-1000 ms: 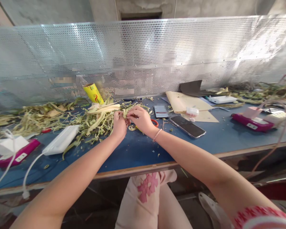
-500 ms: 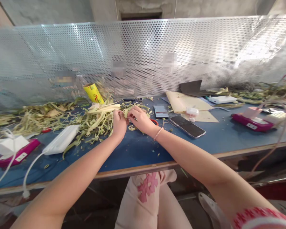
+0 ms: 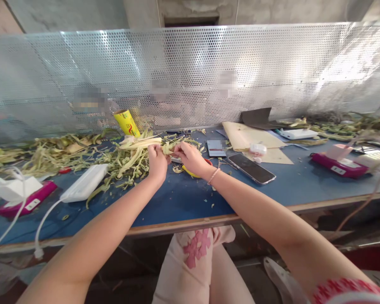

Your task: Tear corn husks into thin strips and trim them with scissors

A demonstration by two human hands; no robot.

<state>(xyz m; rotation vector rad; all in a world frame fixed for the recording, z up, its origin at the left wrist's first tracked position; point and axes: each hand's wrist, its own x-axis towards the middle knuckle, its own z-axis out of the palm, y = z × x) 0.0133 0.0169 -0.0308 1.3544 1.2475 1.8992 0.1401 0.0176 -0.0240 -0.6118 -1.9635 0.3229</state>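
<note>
My left hand (image 3: 157, 164) is closed on a pale green, leafy plant piece (image 3: 166, 149), its fingertips pinched together. From the other side, my right hand (image 3: 190, 158) pinches the same piece, though its fingertips partly cover the hold. Against my left hand lies a heap of dried, pale green and yellowish plant strips (image 3: 126, 158). Below my right hand, a tool with a yellow handle (image 3: 190, 172) and some red shows in part on the blue table (image 3: 183, 198); its kind is partly hidden.
On the right lie a phone (image 3: 251, 168), a small screened device (image 3: 216, 148) and brown paper (image 3: 245, 135). A yellow tube (image 3: 127, 123) stands behind the heap. To the left are a white power bank (image 3: 84, 183) and a magenta power strip (image 3: 28, 202). Perforated metal (image 3: 190, 55) closes the back.
My hands have drawn slightly apart, with the leafy piece now showing more between them. The yellow handle below my right hand has come into sight. The whole view has shifted a little.
</note>
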